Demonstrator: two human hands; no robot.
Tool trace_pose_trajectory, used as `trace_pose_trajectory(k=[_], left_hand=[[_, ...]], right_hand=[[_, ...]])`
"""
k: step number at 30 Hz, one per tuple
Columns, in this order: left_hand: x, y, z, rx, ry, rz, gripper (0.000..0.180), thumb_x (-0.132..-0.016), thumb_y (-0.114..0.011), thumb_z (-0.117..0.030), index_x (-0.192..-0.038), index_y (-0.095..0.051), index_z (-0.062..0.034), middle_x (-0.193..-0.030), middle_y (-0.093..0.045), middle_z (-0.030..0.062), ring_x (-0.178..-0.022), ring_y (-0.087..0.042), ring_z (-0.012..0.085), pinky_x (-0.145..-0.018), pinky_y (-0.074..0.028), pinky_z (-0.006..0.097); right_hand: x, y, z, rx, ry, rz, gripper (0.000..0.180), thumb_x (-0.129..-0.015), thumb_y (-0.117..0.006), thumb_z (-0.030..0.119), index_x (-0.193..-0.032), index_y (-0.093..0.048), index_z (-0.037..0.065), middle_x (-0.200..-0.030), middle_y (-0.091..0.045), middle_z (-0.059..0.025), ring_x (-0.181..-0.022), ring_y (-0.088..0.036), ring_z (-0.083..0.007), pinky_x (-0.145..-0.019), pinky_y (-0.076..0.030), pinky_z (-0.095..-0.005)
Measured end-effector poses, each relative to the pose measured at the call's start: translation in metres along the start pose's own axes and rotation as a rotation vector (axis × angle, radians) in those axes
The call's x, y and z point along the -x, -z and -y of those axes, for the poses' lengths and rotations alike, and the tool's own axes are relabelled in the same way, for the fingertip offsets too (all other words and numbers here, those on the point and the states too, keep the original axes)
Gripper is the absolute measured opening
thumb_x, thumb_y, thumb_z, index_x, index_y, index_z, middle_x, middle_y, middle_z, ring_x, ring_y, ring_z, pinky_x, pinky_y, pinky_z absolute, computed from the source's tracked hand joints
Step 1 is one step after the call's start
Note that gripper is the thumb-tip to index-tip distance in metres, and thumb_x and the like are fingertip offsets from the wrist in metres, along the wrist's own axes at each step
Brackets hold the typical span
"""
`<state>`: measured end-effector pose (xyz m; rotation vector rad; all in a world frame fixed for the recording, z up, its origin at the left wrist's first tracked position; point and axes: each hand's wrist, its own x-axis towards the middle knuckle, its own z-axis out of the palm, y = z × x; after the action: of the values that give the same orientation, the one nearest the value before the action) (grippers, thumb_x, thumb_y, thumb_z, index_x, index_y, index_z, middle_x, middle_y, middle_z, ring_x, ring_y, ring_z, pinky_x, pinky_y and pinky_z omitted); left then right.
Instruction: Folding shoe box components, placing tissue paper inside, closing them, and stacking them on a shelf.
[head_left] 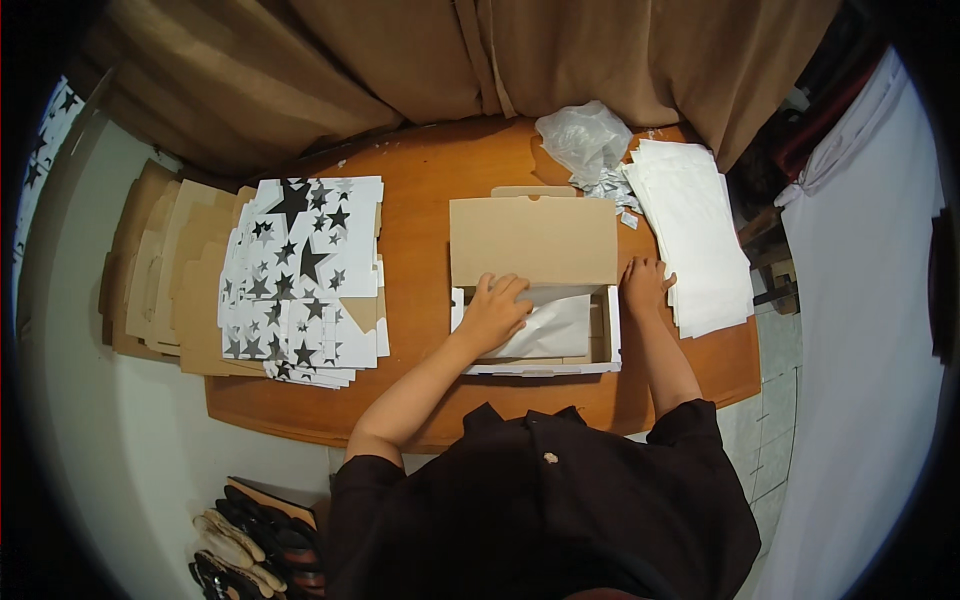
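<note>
Brown cardboard lines the open box, its long axis running left to right, lid open on the far side and a white sheet inside; the left hand is nearer, over the box's left part with fingers bent, though I cannot tell if they pinch the sheet; the right hand, loosely curled, is just beside the right end, its hold unclear, near the paper stack; star-patterned cardboard lies well left, a plastic bag far right
</note>
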<state>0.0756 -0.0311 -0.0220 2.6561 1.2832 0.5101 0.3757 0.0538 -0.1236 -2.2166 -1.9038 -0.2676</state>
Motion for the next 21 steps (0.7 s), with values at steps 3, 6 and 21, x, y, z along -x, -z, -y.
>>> trace_pose_trajectory(k=[3, 6, 21], left_hand=[[-0.007, -0.014, 0.005, -0.132, -0.080, -0.116, 0.018, -0.068, -0.072, -0.025, -0.079, -0.061, -0.0167, -0.118, -0.050, 0.0034, -0.116, -0.043, 0.0226, -0.093, -0.027, 0.046], [-0.011, -0.018, 0.011, -0.167, -0.170, -0.175, 0.024, -0.063, -0.074, -0.026, -0.080, -0.059, -0.0174, -0.124, -0.047, 0.0048, -0.121, -0.039, 0.0229, -0.095, -0.025, 0.049], [0.006, 0.031, 0.006, 0.620, 0.525, -0.042, 0.068, -0.069, -0.077, -0.019, -0.126, -0.041, -0.0068, -0.118, -0.048, 0.0094, -0.111, -0.048, 0.0208, -0.087, -0.040, 0.038]], right_hand=[[0.012, 0.015, -0.003, -0.080, -0.061, -0.006, 0.021, -0.089, -0.049, 0.025, -0.089, -0.065, 0.011, -0.089, -0.061, -0.0064, -0.097, -0.051, -0.0248, -0.090, -0.026, -0.0622], [0.018, 0.043, -0.002, -0.253, -0.202, 0.028, 0.025, -0.091, -0.045, 0.026, -0.092, -0.065, 0.011, -0.092, -0.063, -0.0066, -0.101, -0.050, -0.0240, -0.092, -0.022, -0.0629], [0.066, 0.160, 0.063, -0.932, 0.417, 0.056, 0.013, -0.084, -0.054, 0.019, -0.087, -0.065, 0.011, -0.103, -0.061, -0.0026, -0.106, -0.048, -0.0209, -0.097, -0.015, -0.0466]])
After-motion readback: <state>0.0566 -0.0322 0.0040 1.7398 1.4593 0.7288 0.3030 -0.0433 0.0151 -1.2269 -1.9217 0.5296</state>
